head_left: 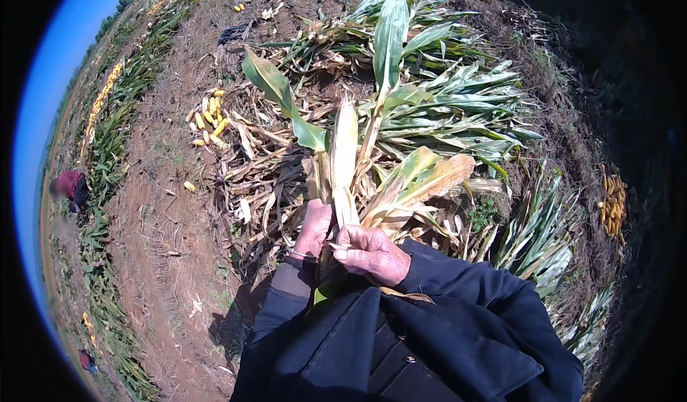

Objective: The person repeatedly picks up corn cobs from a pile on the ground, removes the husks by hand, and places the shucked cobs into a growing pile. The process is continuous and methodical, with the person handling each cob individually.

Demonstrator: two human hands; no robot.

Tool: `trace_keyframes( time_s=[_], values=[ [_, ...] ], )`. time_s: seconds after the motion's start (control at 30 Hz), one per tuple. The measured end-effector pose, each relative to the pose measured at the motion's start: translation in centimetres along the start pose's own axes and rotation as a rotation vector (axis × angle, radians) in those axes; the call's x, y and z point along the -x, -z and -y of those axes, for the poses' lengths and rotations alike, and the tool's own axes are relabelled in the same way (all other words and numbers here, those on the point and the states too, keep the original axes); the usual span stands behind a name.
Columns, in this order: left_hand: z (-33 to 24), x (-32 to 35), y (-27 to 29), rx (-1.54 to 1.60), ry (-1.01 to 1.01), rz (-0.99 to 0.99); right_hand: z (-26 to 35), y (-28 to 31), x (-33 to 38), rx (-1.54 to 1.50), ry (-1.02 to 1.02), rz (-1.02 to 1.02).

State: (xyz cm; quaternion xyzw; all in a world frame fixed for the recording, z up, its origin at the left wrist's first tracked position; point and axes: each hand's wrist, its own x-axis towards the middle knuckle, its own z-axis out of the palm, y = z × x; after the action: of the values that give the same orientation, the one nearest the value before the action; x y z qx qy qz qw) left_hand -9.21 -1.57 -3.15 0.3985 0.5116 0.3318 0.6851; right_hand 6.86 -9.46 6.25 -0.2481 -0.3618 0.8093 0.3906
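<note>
Standing upright between the two hands, a pale, tapering ear of corn is rising from its stalk, its smooth, faintly ribbed body narrowing to a point. The right hand is closing thumb and fingers together on the pale, papery husk at the ear's lower end. The left hand is sitting against the lower stalk just beside it; its fingers are hiding behind the plant, so I cannot tell how firmly they are gripping. A thin band is circling the left wrist.

Around the ear, a broad, grey-green blade is pointing upward, a curling green leaf with a browned tip is arching left, and a brittle, yellow-tan leaf is fanning out right. The dark cloth jacket is creasing in soft folds over the arms.

Beyond the hands, long, ribbon-like stalks and leaves are lying in overlapping layers. A heap of smooth yellow ears is resting on dry, crumbly reddish soil, and another orange-yellow pile is lying far right. At the left rim, a person in a dark red top is showing small beside the green row.
</note>
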Motion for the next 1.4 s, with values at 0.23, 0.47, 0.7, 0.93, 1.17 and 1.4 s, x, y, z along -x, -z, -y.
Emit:
trace_keyframes(
  time_s=[0.23, 0.47, 0.7, 0.93, 1.17, 1.4],
  values=[
    [0.1, -0.5, -1.5, 0.329, 0.032, -0.073, 2.7, 2.3, -0.5, 0.401, -0.219, 0.486],
    [-0.2, 2.5, -2.5, -0.102, -0.244, -0.179, 12.7, 12.0, -4.5, 0.435, 0.309, -0.484],
    [-1.7, 4.3, -4.9, -0.624, -0.292, -0.286, 13.4, 16.6, -10.2, 1.011, 0.284, -0.739],
    [-2.0, 5.7, -5.9, -0.825, -0.290, -0.270, 15.9, 16.9, -11.3, 1.271, 0.144, -0.866],
    [-1.5, 5.5, -5.8, -0.723, -0.301, -0.186, 15.9, 18.6, -11.2, 1.412, 0.360, -0.777],
    [-1.7, 4.5, -6.0, -0.767, -0.359, -0.106, 14.5, 14.3, -10.4, 1.944, 0.596, -0.539]
  ],
)
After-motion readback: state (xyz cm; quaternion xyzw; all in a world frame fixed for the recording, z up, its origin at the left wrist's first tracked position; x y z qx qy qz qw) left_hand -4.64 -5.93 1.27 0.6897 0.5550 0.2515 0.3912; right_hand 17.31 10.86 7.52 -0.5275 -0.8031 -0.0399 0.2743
